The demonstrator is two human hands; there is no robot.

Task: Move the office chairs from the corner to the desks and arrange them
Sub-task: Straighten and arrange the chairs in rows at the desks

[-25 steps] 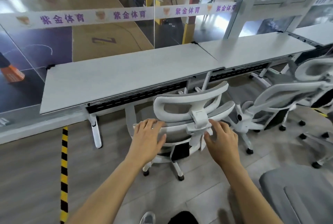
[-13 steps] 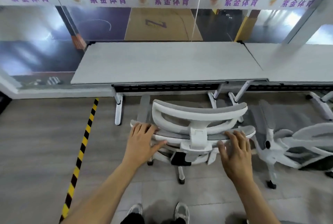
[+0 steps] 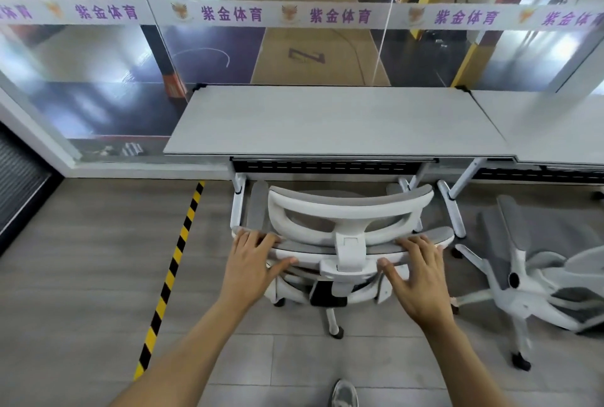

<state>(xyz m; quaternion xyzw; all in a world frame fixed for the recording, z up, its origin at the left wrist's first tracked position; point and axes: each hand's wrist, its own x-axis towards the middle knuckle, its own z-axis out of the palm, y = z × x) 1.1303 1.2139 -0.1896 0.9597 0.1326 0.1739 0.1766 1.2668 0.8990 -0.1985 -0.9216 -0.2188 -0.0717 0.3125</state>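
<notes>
The white-framed, grey-mesh office chair (image 3: 346, 220) stands at twelve o'clock from the person, drawn up to the front edge of the pale grey rectangular worktop (image 3: 327, 118). The left hand (image 3: 251, 262) and right hand (image 3: 421, 275) each hold the backrest's top rim at its nine and three o'clock ends, fingers over it and thumb beneath, probably so a push rolls it in square. A second matching chair (image 3: 539, 272) waits at three o'clock, seemingly not yet placed.

An office chair (image 3: 349, 210) stands just before the desk (image 3: 333, 118). A second chair (image 3: 529, 275) is right of it, floor tape (image 3: 173, 269) left.
</notes>
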